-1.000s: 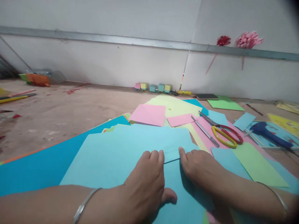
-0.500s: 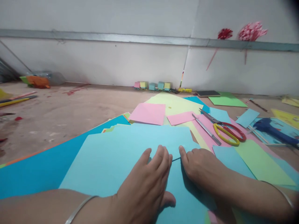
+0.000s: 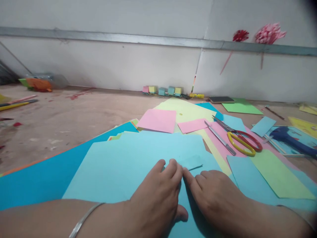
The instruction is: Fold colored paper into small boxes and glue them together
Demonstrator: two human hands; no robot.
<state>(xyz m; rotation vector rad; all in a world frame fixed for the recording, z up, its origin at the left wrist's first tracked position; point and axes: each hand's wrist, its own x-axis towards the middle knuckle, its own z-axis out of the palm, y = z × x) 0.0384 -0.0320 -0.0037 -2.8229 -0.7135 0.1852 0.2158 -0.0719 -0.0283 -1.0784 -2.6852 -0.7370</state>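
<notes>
Two bare hands press flat on a light-blue sheet [image 3: 128, 158] spread across a wooden table [image 3: 74, 115]. The left hand [image 3: 156, 195], a thin bangle [image 3: 83, 219] at its wrist, lies palm down with fingers together and its thumb tucked toward the body. The right hand [image 3: 213, 195] lies just beside it, its forefinger touching the left hand's fingertips at a fold in the sheet. Neither hand grips anything; both bear down on the paper, which runs from under the palms away to the left and toward the wall. A small flap [image 3: 192, 162] of the same blue lifts just beyond the fingertips.

A darker blue sheet [image 3: 37, 178] lies beneath, to the left. Past the hands sit a pink square [image 3: 157, 120], a smaller pink slip [image 3: 193, 125] and a pale yellow sheet [image 3: 185, 110]. To the right, well apart from the hands, lie a craft knife [image 3: 219, 138] and scissors [image 3: 241, 141] with one yellow and one red handle, then a green sheet [image 3: 277, 175]. A blue glue gun [image 3: 289, 138] rests near the right edge. Small coloured cubes [image 3: 162, 90] line the foot of the wall, and two paper flowers [image 3: 257, 33] sit on its rail.
</notes>
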